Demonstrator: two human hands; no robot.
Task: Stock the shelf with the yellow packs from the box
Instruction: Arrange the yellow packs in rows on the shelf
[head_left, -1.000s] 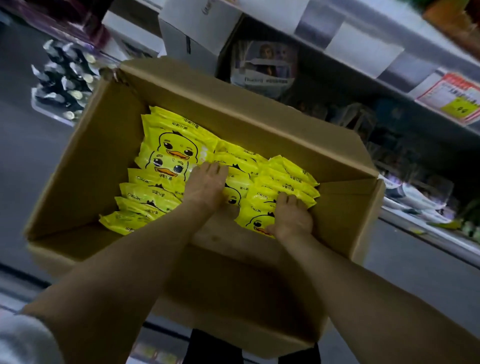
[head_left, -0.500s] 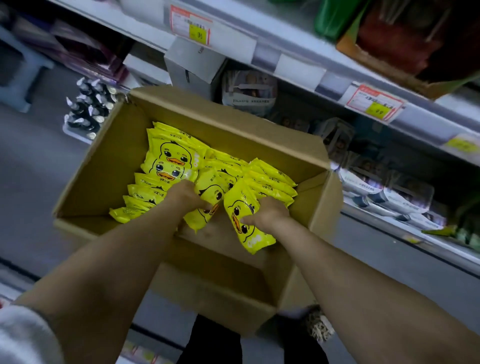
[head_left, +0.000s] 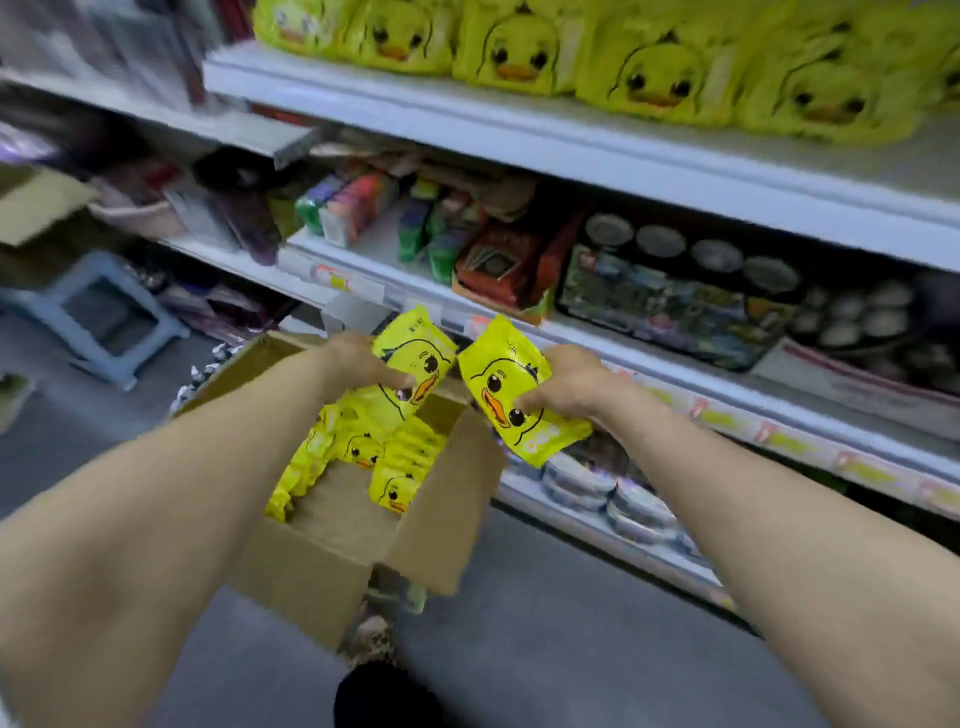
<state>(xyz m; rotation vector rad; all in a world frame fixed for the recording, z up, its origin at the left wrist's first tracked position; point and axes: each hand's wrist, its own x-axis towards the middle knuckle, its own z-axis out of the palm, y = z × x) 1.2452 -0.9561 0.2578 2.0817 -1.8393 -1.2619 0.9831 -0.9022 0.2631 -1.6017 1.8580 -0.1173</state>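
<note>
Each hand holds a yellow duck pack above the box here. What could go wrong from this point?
The right hand grips the right pack by one side, and the left hand the left pack likewise; either might slip and fall outside the box. The top shelf already looks crowded with duck packs; pushing more in may topple some.

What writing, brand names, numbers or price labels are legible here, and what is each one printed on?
Nothing reads clearly.
Left pack, gripped by the left hand: small print near its top, blurred.
Right pack, gripped by the right hand: small marks near its top, blurred.
Shelf-edge price tags: red and yellow, too blurred.
Top-shelf duck packs: a duck face only, no legible text.
</note>
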